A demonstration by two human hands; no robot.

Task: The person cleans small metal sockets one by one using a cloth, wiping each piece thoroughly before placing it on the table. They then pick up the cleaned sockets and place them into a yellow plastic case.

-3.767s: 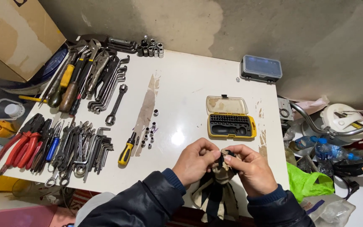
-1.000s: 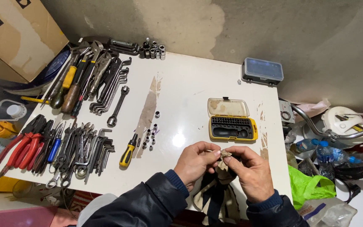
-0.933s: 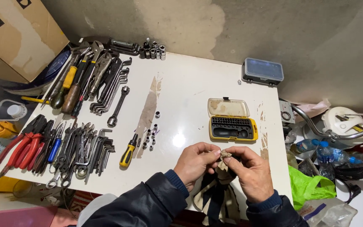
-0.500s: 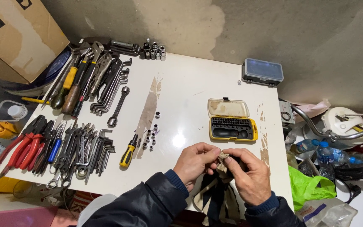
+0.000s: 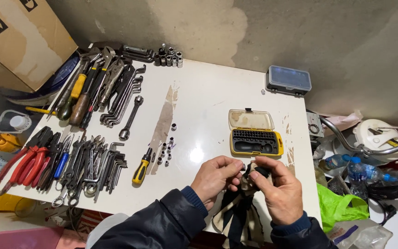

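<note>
Two hands meet over worktop [image 5: 217,101] edge: left hand [image 5: 215,177] fingers pinch small socket [image 5: 242,166]; right hand [image 5: 277,191] fingers pinch cloth [image 5: 247,184], just right of it.

Both forearms reach in from the worktop's near edge in dark sleeves. The left hand [image 5: 216,177] and right hand [image 5: 279,189] meet fingertip to fingertip, fingers curled in a pinch.

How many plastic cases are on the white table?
2. An open yellow case sits just beyond the hands, and a closed grey case lies at the table's far right edge by the wall.
</note>
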